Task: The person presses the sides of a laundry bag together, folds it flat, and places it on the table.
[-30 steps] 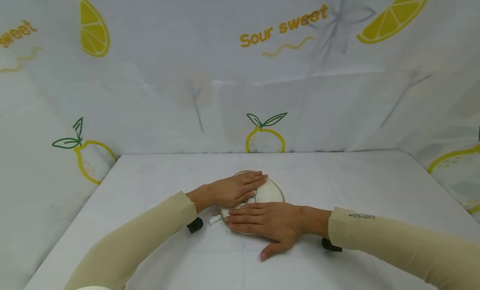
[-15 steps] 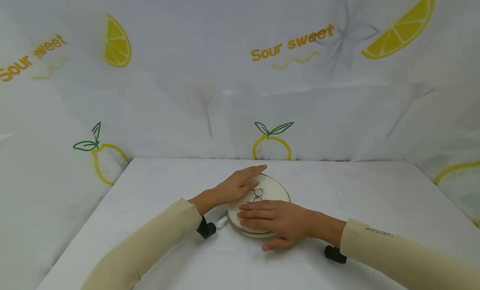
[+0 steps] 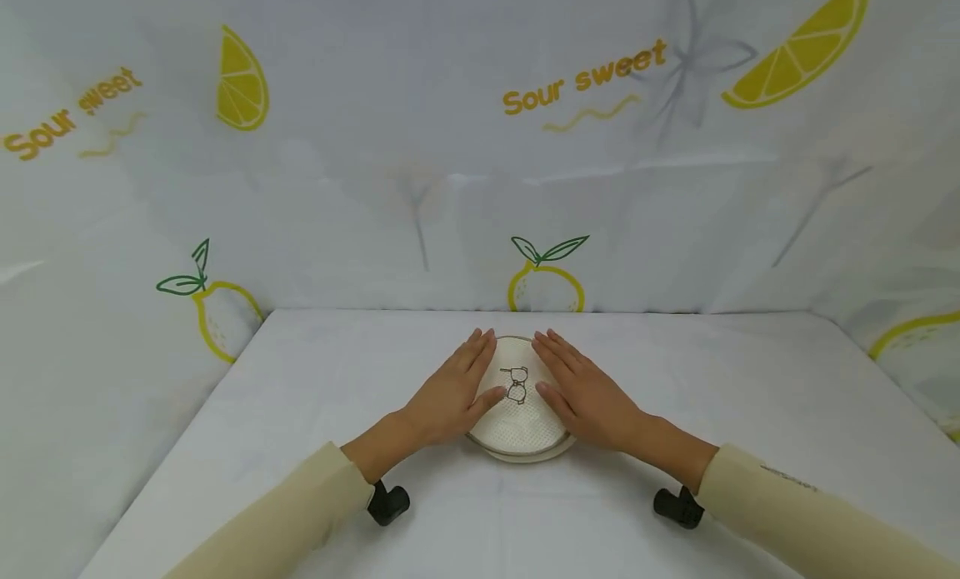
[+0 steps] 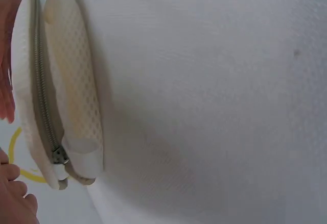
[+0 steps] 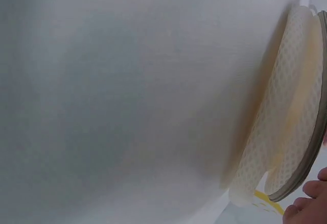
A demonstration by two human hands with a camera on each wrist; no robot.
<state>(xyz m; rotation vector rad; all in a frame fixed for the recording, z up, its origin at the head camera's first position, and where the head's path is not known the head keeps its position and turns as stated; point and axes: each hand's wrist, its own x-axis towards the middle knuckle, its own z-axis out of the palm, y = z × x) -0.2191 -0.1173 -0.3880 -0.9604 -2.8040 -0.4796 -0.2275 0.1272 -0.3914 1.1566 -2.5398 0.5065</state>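
Observation:
A round, cream mesh laundry bag (image 3: pixel 521 433) with a small printed line drawing lies on the white table in the head view. My left hand (image 3: pixel 448 396) rests on its left side, fingers straight and pointing away from me, thumb toward the drawing. Mirroring it, my right hand (image 3: pixel 592 400) lies on the right side with straight fingers. From the left wrist, the bag's puffed mesh side (image 4: pixel 82 76) shows, with a metal zipper (image 4: pixel 43 86) and its slider (image 4: pixel 60 155) near a white tab. The right wrist view shows the opposite mesh side (image 5: pixel 271 112) and a grey-brown rim band (image 5: pixel 309 157).
White cloth covers the table (image 3: pixel 360 354). Behind it stands a pale curtain (image 3: pixel 337 229) printed with lemons and lettering. Black wrist cameras hang under the left sleeve (image 3: pixel 388 504) and right sleeve (image 3: pixel 678 508).
Both hands have slid apart to opposite sides of the bag, uncovering the drawing. The right hand has swung from lying across the bag to pointing away. The white tab is now hidden in the head view.

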